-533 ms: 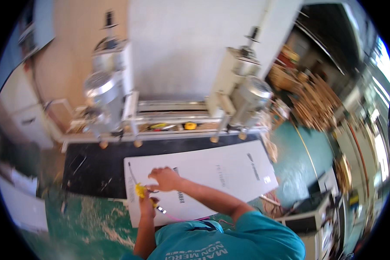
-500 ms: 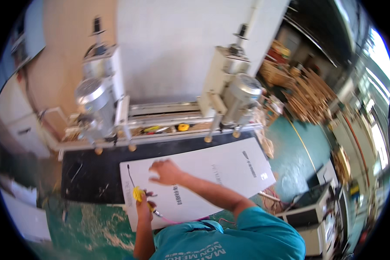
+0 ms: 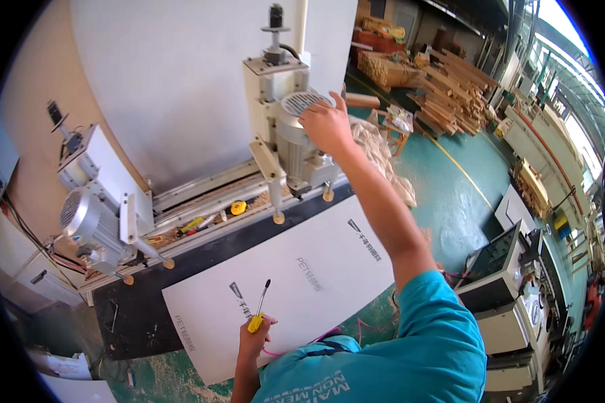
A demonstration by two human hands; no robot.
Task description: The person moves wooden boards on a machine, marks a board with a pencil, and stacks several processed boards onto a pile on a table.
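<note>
My left hand (image 3: 252, 341) is wrapped around a yellow air blow gun (image 3: 255, 323), its thin dark-tipped nozzle pointing up and away over the white panel (image 3: 343, 269). A pink hose (image 3: 327, 334) runs beside that hand toward my body. My right arm stretches far forward. At its end my right hand (image 3: 328, 127), fingers apart, is at the top of the silver motor (image 3: 291, 149) on the right machine head; whether it touches the motor or hovers in front, I cannot tell. The panel, printed with dark markings, lies slanted on a black tabletop (image 3: 131, 319).
The left machine head (image 3: 91, 225) stands at the far left. A yellow tape measure (image 3: 238, 207) and small tools sit on the dusty rail between the heads. Stacked timber (image 3: 444, 101) lies at the back right. A grey machine cabinet (image 3: 494, 258) stands at the right.
My view has swung to the right. My right hand has gone from above the panel up to the right motor. The blow gun stays in my left hand, its nozzle now tilted right.
</note>
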